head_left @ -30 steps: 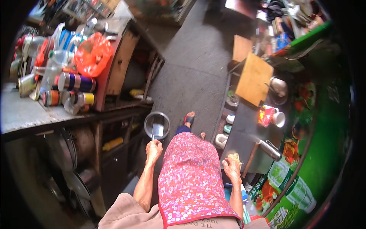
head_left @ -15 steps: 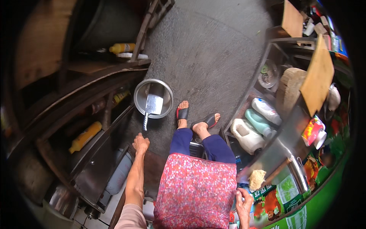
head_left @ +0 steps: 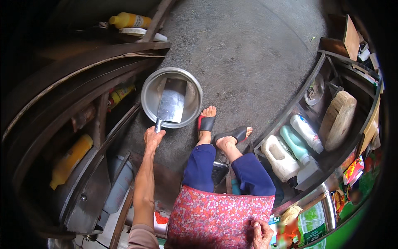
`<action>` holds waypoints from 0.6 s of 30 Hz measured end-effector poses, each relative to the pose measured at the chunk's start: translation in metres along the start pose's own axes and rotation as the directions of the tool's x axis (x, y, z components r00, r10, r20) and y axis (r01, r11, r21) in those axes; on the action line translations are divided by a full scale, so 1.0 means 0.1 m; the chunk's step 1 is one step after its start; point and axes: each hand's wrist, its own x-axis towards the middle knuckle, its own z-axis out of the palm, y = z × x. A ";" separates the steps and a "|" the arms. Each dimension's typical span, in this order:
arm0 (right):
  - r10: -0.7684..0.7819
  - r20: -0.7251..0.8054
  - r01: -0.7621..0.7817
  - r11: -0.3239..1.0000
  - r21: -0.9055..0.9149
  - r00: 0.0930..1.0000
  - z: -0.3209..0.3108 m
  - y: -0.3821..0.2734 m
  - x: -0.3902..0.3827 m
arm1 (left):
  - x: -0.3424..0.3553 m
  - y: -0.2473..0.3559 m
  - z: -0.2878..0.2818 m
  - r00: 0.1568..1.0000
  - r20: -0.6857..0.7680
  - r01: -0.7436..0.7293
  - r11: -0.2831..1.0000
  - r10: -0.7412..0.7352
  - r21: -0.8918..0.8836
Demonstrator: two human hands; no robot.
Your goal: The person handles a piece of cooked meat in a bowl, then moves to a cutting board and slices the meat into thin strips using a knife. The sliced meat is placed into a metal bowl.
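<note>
A cleaver [head_left: 172, 101] with a wide, shiny blade lies across a round metal pot [head_left: 195, 112] on the floor, its blade over the opening and its handle past the near rim. My left hand [head_left: 153, 137] is closed around the end of the cleaver's handle. At my lap, my right hand [head_left: 262, 234] rests against the red flowered apron [head_left: 224, 211] with curled fingers; whether anything is inside them is hidden.
On the left runs a dark wooden rack [head_left: 99, 120] with yellow bottles [head_left: 72, 159]. To the right, a low metal-framed shelf holds a white jug [head_left: 280, 159], a green bottle [head_left: 294, 143] and a wooden block [head_left: 338, 118]. My sandalled feet [head_left: 222, 135] are beside the pot.
My left hand has moved forward and taken hold of the cleaver's handle. The pot looks larger and nearer as the view shifts. My right hand has come in against the apron.
</note>
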 end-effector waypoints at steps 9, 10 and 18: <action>-0.115 -0.083 0.118 0.993 0.028 0.990 -0.08 0.20 -0.71 | -1.46 0.01 -0.74 0.999 0.006 -0.034 0.996 0.035 -0.077; -0.156 0.034 0.157 0.917 -0.367 0.987 0.32 0.85 -0.93 | -1.74 0.05 -0.83 0.998 -0.018 -0.069 0.995 0.068 -0.066; 0.085 -0.056 -0.028 0.761 0.648 0.995 -0.01 0.19 -1.14 | -3.74 0.98 -1.06 0.795 -0.178 -0.598 0.798 0.580 -0.073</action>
